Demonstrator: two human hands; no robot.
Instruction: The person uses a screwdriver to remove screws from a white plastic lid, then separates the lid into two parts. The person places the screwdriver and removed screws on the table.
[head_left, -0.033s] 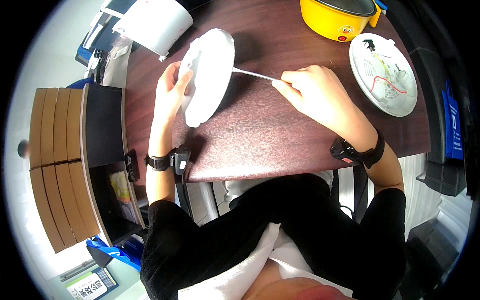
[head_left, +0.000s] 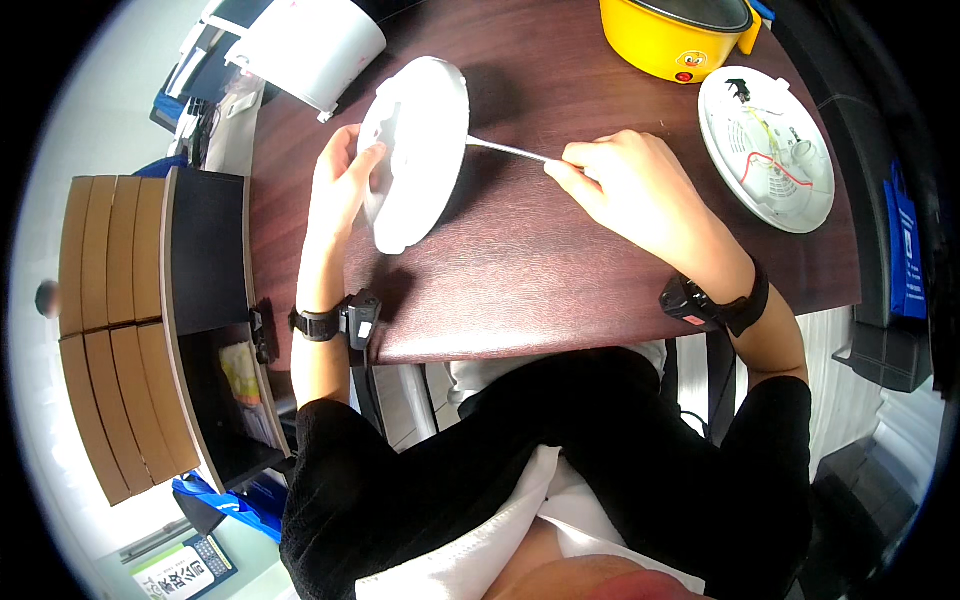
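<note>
My left hand (head_left: pixel 340 180) grips a round white plastic cover (head_left: pixel 432 160) by its left side, thumb on the near face. The cover stands nearly on edge above the table. My right hand (head_left: pixel 635 180) is closed around a screwdriver whose handle is hidden in the fist. The thin metal shaft (head_left: pixel 512 150) points left, and its end meets the cover's right side; the tip cannot be made out. Off to the right lies a white round appliance base (head_left: pixel 745 190), its inside facing up with red and yellow wires in it.
A white cylindrical container (head_left: pixel 310 50) lies tilted at the table's far left. At the far right stands a yellow electric pot (head_left: pixel 670 45) with a side handle. The dark wooden table (head_left: pixel 520 300) ends near my lap. Brown boxes (head_left: pixel 110 255) and a shelf (head_left: pixel 205 250) are left of it.
</note>
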